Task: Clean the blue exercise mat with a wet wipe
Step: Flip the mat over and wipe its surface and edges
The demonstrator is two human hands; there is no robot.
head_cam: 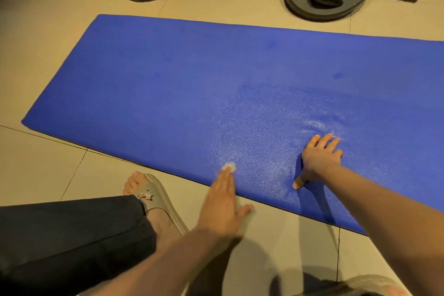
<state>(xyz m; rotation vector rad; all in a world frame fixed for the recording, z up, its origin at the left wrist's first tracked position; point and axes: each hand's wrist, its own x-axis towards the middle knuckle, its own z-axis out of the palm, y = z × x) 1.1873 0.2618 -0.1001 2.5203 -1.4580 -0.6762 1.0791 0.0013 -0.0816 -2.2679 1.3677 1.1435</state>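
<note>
Pressing wet wipe [230,167] on blue mat [168,84], left hand [222,204] flat.

Black trouser leg [72,235], beige lettered slide sandal [157,191]

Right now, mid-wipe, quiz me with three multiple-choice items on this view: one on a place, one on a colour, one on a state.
1. Where is the wet wipe?
A) on the tiles
B) under the fingertips of the left hand, at the near edge of the blue mat
C) on a weight plate

2. What colour is the sandal?
A) red
B) black
C) beige

3. How does the right hand lie?
A) flat on the mat, fingers spread
B) in a fist
C) lifted clear

Answers:
1 B, a white wad peeks out past the fingertips.
2 C, it nearly matches the tiles.
3 A, palm down on the damp sheen.
</note>
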